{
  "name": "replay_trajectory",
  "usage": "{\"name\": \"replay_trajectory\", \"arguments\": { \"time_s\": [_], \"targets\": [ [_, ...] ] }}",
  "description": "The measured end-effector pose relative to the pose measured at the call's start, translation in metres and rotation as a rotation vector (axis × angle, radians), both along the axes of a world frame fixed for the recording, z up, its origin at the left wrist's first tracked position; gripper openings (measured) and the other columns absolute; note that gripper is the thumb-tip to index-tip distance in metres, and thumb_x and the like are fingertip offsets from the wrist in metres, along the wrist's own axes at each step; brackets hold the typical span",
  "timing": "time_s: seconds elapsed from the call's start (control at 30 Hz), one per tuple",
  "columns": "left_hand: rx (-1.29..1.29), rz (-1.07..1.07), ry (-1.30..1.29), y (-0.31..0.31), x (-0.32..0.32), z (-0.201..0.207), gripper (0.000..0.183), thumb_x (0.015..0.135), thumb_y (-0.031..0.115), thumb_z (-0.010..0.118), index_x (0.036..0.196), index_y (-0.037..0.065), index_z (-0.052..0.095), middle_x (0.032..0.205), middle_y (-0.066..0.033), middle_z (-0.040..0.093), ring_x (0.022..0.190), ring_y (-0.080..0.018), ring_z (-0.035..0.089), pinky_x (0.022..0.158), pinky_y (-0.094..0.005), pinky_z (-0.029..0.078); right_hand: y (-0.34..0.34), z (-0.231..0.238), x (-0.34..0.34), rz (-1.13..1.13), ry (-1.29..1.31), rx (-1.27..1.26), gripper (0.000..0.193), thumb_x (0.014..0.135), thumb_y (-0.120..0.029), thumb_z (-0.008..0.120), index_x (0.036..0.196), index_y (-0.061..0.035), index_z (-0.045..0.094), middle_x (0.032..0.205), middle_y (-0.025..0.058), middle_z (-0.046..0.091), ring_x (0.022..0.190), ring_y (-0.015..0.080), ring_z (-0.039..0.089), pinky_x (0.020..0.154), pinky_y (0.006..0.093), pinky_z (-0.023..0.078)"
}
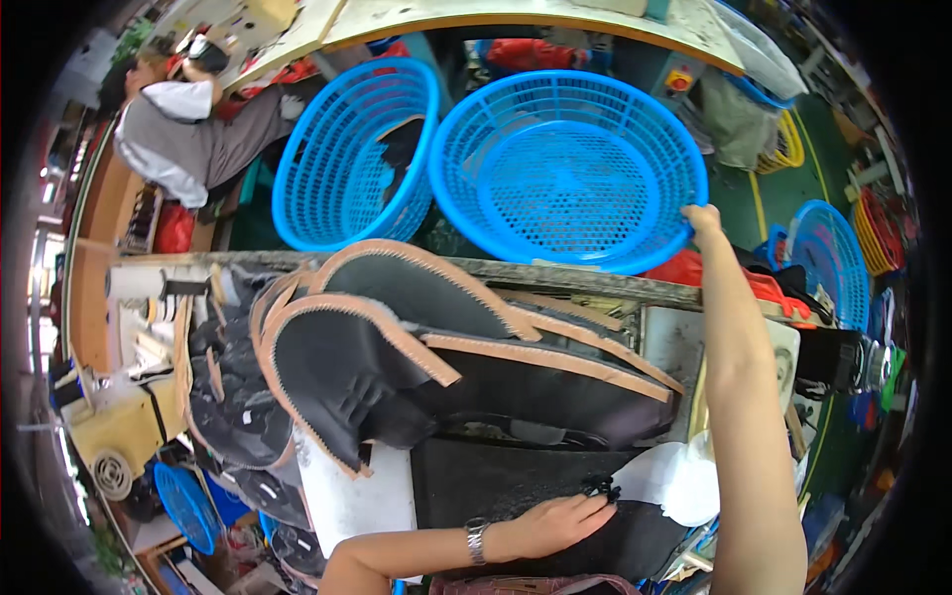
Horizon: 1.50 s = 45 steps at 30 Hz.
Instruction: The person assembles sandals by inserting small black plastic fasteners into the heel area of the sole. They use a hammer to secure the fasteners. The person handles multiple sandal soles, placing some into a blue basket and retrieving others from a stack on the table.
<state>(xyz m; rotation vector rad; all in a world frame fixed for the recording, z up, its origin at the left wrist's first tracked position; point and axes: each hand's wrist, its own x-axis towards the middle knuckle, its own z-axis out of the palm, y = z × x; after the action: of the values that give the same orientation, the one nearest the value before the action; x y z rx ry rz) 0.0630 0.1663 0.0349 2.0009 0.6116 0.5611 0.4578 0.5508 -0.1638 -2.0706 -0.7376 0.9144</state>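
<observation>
My right arm reaches forward, and my right hand (704,222) is closed on the right rim of a large round blue plastic basket (570,188). The basket's latticed bottom shows, with little or nothing lying in it. My left hand (555,526) is low over a black work surface (496,476), its fingers close together. Small black scraps (602,487) show at its fingertips, seemingly gripped by them. Beside them lies a rounded white piece (689,484). Black curved panels with tan toothed edging (332,347) are heaped just beyond the work surface.
A second blue basket (297,188) with a dark piece inside stands to the left. Behind the heap runs a wooden ledge (476,266). A person (188,139) sits at the far left by a long table (555,20). More baskets (833,258) stand on the right.
</observation>
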Motion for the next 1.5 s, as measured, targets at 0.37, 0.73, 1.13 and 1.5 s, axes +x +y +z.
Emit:
{"name": "replay_trajectory", "arguments": {
  "time_s": [0.37, 0.73, 1.13, 1.5],
  "targets": [
    [-0.989, 1.014, -0.427, -0.002, -0.158, 0.046, 0.036, 0.092, 0.020, 0.052, 0.120, -0.002, 0.047, 0.125, -0.0170, 0.047, 0.116, -0.0259, 0.047, 0.096, -0.0376, 0.040, -0.096, 0.246, -0.209, 1.034, 0.116, 0.011, 0.047, 0.085, -0.044, 0.059, 0.095, 0.0007, 0.066, 0.085, 0.0113, 0.066, 0.085, 0.0167, 0.059, 0.076, 0.0327, 0.047],
    [-1.452, 1.181, -1.190, 0.063, -0.072, -0.073, 0.037, 0.086, 0.026, 0.058, 0.118, 0.012, 0.047, 0.130, -0.0060, 0.040, 0.128, -0.0237, 0.031, 0.110, -0.0428, 0.013, -0.171, 0.205, -0.304, 1.290, -0.112, -0.077, 0.087, 0.069, -0.065, 0.063, 0.129, -0.0046, 0.047, 0.123, 0.0207, 0.054, 0.115, 0.0332, 0.051, 0.097, 0.0388, 0.039],
    [-1.449, 0.936, -1.331, 0.061, -0.062, 0.044, 0.041, 0.093, 0.029, 0.038, 0.127, 0.007, 0.046, 0.136, -0.0083, 0.044, 0.127, -0.0260, 0.037, 0.110, -0.0425, 0.022, -0.186, 0.285, -0.305, 1.276, -0.249, 0.009, 0.091, 0.071, -0.069, 0.056, 0.140, -0.0146, 0.033, 0.130, 0.0204, 0.049, 0.120, 0.0349, 0.047, 0.099, 0.0428, 0.036],
    [-1.106, 0.488, -1.359, 0.233, 0.021, 0.120, 0.038, 0.095, 0.038, 0.042, 0.117, 0.009, 0.051, 0.120, -0.0059, 0.053, 0.112, -0.0226, 0.046, 0.096, -0.0443, 0.034, -0.014, 0.412, -0.226, 1.386, -0.379, 0.393, 0.069, 0.084, -0.051, 0.056, 0.135, -0.0062, 0.043, 0.126, 0.0109, 0.055, 0.115, 0.0188, 0.049, 0.099, 0.0297, 0.035]
  ]
}}
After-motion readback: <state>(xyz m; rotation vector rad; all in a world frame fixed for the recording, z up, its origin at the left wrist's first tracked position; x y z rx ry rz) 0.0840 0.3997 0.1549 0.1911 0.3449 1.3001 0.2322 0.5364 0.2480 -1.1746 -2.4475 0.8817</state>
